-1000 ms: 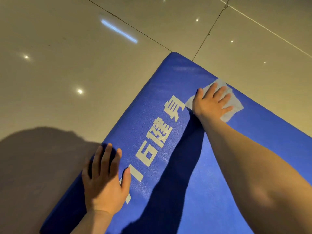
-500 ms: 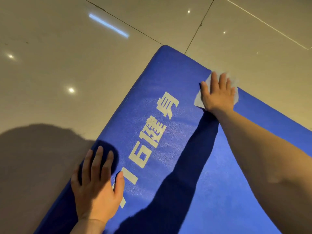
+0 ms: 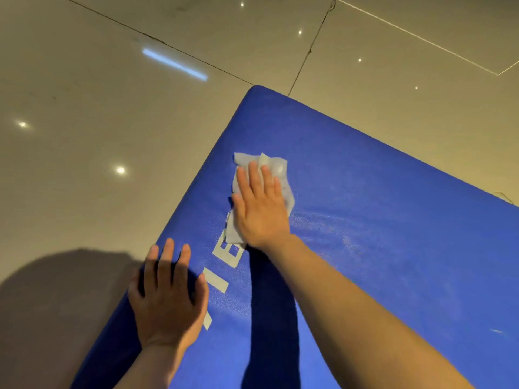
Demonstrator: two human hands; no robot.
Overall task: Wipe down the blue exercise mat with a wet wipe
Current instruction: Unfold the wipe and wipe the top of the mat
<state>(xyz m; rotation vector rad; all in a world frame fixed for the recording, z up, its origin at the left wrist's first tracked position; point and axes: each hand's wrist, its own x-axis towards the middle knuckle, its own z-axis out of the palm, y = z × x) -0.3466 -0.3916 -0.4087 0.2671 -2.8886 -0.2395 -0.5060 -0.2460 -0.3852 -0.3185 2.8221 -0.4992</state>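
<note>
While the right hand (image 3: 259, 209) lies flat with straight fingers on a crumpled white wet wipe (image 3: 276, 167), pressing it against the blue exercise mat (image 3: 393, 234), the left hand (image 3: 168, 299) rests open, palm down, fingers spread, on the mat's left edge, nearer the viewer. The wipe sticks out beyond the fingertips on the far side and beside the heel of the palm on the near left. It sits close to the mat's left edge, a little short of the far corner. Both forearms reach in from the near side. White printed lettering (image 3: 224, 270) shows between the two hands, partly covered by the right hand and the wipe. To the right of the wipe the mat's surface looks streaked. The mat lies on a glossy beige tiled floor (image 3: 98, 122) that reflects small ceiling lights, with a dark shadow at the near left.
</note>
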